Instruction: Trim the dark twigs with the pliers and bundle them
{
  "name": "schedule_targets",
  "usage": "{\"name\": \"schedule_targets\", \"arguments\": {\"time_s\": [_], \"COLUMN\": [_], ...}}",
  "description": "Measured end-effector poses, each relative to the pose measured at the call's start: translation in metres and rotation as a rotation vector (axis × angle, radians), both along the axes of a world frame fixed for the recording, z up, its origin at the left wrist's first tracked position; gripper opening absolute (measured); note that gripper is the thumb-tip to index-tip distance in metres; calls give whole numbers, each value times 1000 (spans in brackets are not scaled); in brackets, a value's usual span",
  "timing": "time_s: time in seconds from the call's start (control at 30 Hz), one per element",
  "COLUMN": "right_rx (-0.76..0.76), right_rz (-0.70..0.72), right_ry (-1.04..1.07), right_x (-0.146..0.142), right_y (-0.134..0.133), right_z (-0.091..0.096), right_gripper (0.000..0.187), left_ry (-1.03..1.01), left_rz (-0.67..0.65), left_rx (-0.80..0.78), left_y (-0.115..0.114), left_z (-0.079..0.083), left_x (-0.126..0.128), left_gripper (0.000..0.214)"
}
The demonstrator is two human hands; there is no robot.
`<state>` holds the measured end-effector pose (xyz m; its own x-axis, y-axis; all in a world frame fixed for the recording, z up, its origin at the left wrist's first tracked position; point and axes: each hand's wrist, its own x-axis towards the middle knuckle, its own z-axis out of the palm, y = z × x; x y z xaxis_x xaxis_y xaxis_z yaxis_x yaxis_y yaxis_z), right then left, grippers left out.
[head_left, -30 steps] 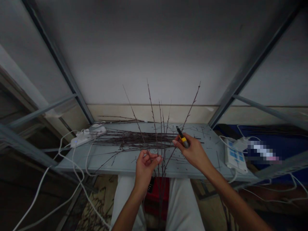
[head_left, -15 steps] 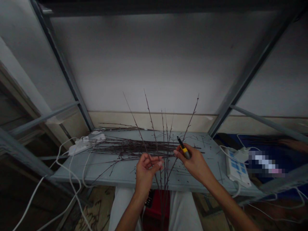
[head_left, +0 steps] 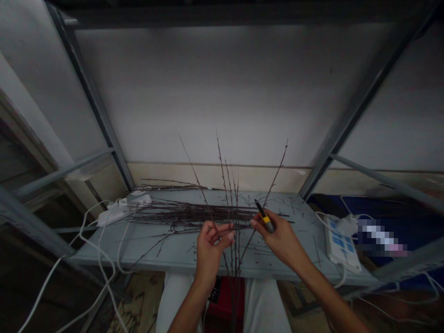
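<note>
My left hand (head_left: 213,243) has its fingers curled and thumb bent in, closed on a thin brown twig (head_left: 194,171) that slants up to the left. In my right hand (head_left: 279,233) lies a yellow-and-black utility knife (head_left: 266,221), its dark tip pointing up and away. A knotty twig (head_left: 278,175) also runs through the right fingers, leaning up to the right. Between the hands stand several more upright twigs (head_left: 222,166), whose stems draw together below the table edge over my lap. Their lower ends run out of view.
A pile of twigs (head_left: 194,213) lies across the grey table (head_left: 166,256), with cut bits scattered at right. White power strips (head_left: 345,249) and cables (head_left: 100,249) flank it. Metal frame posts (head_left: 360,106) rise at both sides, and a wall (head_left: 222,92) stands behind.
One tall middle twig has swung right, while the shorter ones beside it have shifted slightly left. Both hands hold nearly the same positions, and the knife stays in the right one.
</note>
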<state>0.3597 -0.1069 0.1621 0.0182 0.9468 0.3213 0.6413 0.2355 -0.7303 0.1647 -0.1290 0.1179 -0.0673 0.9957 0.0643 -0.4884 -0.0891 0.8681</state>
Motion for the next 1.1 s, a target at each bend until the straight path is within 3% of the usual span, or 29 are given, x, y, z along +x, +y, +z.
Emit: {"name": "schedule_targets", "arguments": {"time_s": [0.63,0.93,1.1], "right_rx": [23,151,195], "right_rz": [-11,-55,-9], "right_ry": [-19,-237,-309], "right_x": [1,6,7], "right_y": [-2,-6,-10], "right_z": [3,-3,7], "right_gripper": [23,33,29], "left_ry": [-56,-89,-83], "left_rz": [22,-16,-36], "left_rx": [29,-2,5], "left_y": [9,12,12], "left_z": [22,26,28], "left_x": [13,11,12], "left_gripper": [38,42,42]}}
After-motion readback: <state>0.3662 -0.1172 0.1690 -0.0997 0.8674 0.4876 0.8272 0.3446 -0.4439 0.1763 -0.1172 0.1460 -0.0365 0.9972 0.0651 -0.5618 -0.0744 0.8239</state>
